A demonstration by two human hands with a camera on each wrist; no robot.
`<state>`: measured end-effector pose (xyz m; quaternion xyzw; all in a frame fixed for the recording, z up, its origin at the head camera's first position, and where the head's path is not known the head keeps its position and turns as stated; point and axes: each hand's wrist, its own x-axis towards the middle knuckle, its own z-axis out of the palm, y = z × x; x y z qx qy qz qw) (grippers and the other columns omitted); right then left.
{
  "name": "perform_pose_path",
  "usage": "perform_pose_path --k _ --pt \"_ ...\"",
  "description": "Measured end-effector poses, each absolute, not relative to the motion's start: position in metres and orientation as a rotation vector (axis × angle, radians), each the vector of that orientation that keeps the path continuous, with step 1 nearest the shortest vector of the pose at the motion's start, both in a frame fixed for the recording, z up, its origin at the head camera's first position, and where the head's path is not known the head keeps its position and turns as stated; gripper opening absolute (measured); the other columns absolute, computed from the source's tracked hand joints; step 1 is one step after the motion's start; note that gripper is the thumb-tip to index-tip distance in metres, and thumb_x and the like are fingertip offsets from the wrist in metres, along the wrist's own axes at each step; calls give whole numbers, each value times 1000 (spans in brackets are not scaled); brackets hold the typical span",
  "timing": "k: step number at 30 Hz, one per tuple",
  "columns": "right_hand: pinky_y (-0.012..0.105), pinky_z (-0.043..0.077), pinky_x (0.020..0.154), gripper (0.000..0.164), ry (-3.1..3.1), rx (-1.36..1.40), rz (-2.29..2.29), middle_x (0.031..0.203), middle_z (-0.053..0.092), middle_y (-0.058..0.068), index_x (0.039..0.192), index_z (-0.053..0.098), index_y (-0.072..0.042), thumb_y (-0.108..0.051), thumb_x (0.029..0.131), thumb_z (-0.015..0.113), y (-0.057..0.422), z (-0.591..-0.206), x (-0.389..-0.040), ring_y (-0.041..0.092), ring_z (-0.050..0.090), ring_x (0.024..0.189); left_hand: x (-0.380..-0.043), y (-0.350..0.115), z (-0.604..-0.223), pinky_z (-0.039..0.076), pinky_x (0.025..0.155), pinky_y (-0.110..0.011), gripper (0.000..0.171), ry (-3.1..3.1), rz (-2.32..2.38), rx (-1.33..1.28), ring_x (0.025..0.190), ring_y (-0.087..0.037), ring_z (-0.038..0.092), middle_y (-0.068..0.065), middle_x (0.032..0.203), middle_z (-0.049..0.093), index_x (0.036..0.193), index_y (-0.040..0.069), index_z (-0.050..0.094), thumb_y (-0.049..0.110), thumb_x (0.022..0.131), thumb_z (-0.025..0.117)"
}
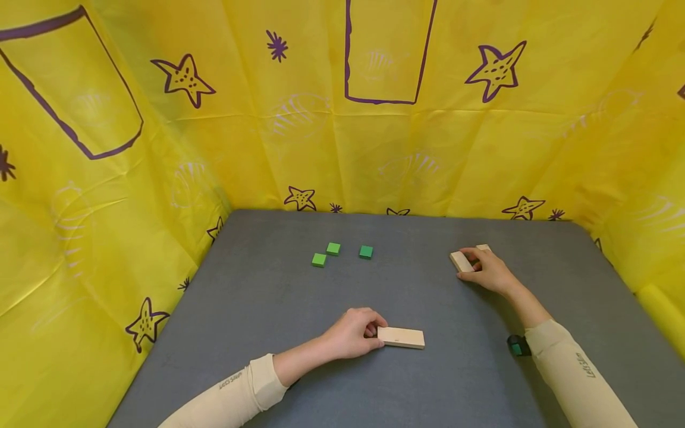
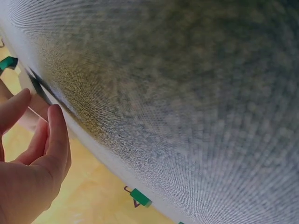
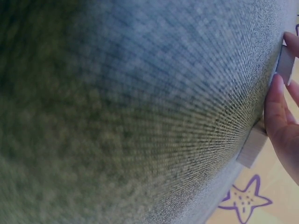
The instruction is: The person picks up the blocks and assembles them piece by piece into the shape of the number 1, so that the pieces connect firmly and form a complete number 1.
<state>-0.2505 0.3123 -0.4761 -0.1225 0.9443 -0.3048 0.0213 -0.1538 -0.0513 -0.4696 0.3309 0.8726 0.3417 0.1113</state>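
My left hand (image 1: 353, 334) pinches the left end of a flat, pale wooden block (image 1: 402, 337) lying lengthwise left to right in the near middle of the grey table. In the left wrist view, thumb and fingertips (image 2: 55, 116) meet at the block's edges. Farther off to the right, my right hand (image 1: 489, 272) holds a second pale wooden block (image 1: 460, 261) between thumb and fingers, close over the tabletop. Just behind that hand lies a third wooden block (image 1: 483, 248), partly covered by it; the right wrist view shows this block (image 3: 252, 147) apart from the fingers.
Two light green square blocks (image 1: 319, 260) and a darker green one (image 1: 366, 252) lie toward the back of the grey table (image 1: 278, 285). Yellow cloth (image 1: 374, 160) with purple drawings hangs around the table's back and sides. A dark strapped device (image 1: 518, 345) sits at the right wrist.
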Motion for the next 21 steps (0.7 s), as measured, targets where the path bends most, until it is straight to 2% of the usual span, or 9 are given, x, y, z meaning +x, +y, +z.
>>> perform_pose_path --k 21 --pt "47 46 80 66 2901 -410 -941 115 56 27 135 47 6 -23 85 77 313 -475 -250 36 59 94 -155 -53 -475 46 72 -15 27 2523 960 1018 80 -4 55 1 93 62 104 5 68 5 79 80"
